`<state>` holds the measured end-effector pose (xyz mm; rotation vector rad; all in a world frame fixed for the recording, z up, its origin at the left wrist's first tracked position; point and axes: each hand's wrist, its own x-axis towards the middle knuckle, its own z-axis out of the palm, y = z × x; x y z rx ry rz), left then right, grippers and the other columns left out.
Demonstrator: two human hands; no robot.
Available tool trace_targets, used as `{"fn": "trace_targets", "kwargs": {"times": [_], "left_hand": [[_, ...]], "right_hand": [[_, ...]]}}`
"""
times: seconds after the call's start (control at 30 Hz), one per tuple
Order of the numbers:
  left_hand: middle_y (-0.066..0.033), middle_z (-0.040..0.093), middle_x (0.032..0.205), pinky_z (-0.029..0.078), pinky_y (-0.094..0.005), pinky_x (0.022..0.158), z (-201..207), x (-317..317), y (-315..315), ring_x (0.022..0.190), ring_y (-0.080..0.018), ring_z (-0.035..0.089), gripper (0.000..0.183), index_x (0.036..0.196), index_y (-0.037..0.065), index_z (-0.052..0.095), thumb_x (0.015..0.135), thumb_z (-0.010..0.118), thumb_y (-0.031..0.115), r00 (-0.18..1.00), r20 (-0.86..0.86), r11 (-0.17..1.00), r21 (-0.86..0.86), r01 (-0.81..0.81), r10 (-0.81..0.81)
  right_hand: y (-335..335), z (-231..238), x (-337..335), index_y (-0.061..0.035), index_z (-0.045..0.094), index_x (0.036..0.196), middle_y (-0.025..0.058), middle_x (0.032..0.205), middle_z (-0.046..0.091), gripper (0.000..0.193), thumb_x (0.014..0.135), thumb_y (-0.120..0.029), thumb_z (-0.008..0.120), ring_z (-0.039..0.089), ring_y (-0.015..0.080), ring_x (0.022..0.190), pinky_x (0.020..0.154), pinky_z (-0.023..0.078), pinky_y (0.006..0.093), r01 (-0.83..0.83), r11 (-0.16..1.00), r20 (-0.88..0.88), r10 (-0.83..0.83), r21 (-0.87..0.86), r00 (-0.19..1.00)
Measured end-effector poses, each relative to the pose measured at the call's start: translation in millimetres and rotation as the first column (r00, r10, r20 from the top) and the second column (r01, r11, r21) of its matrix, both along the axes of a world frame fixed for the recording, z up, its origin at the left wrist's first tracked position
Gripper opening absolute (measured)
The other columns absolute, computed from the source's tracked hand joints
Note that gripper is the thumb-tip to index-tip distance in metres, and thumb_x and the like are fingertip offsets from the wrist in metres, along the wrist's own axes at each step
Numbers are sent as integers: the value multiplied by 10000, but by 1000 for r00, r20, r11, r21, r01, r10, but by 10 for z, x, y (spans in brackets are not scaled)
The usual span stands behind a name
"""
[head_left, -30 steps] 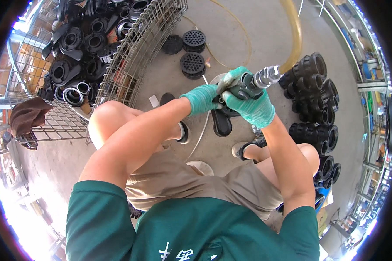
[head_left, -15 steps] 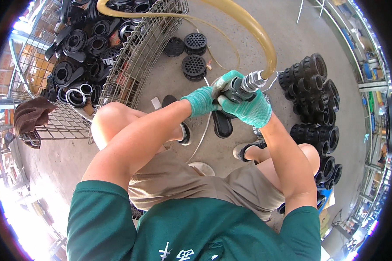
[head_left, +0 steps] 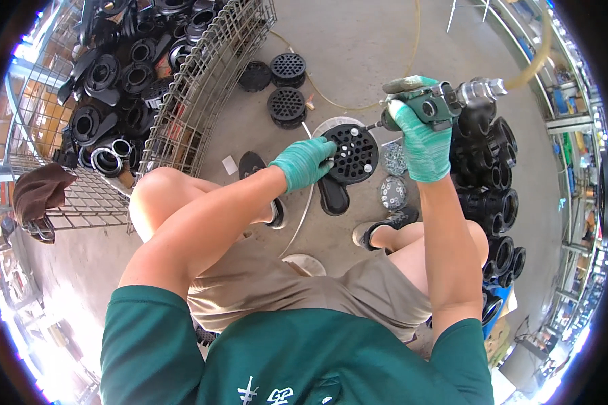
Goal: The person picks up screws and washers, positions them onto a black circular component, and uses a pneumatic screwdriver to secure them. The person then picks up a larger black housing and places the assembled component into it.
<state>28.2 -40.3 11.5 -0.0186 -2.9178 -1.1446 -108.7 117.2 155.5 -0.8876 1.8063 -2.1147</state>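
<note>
In my right hand (head_left: 425, 145), gloved in pale green, is a dark green air screwdriver (head_left: 429, 106) with a metal hose fitting. Its thin bit points left toward the rim of a black round grate (head_left: 359, 162), close to a bolt head there. Several pale, shiny pieces of hardware lie on the perforated face of the grate. My left hand (head_left: 304, 164), in a matching glove, grips the grate's left edge with its fingertips. Beneath and in front of the grate lies a black oblong part (head_left: 334, 197), partly covered by it.
Two round holders of small metal hardware, bolts (head_left: 394, 160) and washers (head_left: 393, 193), sit right of the grate. A wire cage (head_left: 213, 74) full of black parts stands left. More grates (head_left: 287, 104) are stacked ahead; black ribbed fittings (head_left: 493, 209) line the right. A hose (head_left: 530, 71) trails from the tool.
Both hands were together on the screwdriver. My right hand has carried it to the right and turned it; my left has let go and moved down onto the grate, now uncovered.
</note>
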Motion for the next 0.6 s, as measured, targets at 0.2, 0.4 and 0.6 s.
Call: {"fn": "trace_targets", "kwargs": {"times": [0.2,0.4,0.6], "left_hand": [[-181,656,967,526,-460,749,17,-45,31,851,-397,651,227,1063,68,613,855,692,110,998,53,999,-34,-27,29],[-177,663,932,523,-442,742,16,-73,17,840,-378,658,231,1060,60,613,847,699,92,996,84,999,36,-31,28],[-184,671,919,522,-445,731,-10,-67,17,828,-374,662,234,1060,43,617,844,698,79,997,72,998,46,-45,42]], "right_hand": [[-16,-264,-58,-24,671,1065,30,939,704,235,840,42,672,616,66,756,659,514,227,14,999,68,-17,33,998],[-124,-369,-86,-44,668,1058,2,937,686,233,844,45,685,609,57,778,687,513,221,-20,996,38,17,85,999],[-209,-391,-66,-62,625,980,45,941,696,202,815,50,655,649,126,858,788,540,294,-135,983,78,126,125,989]]}}
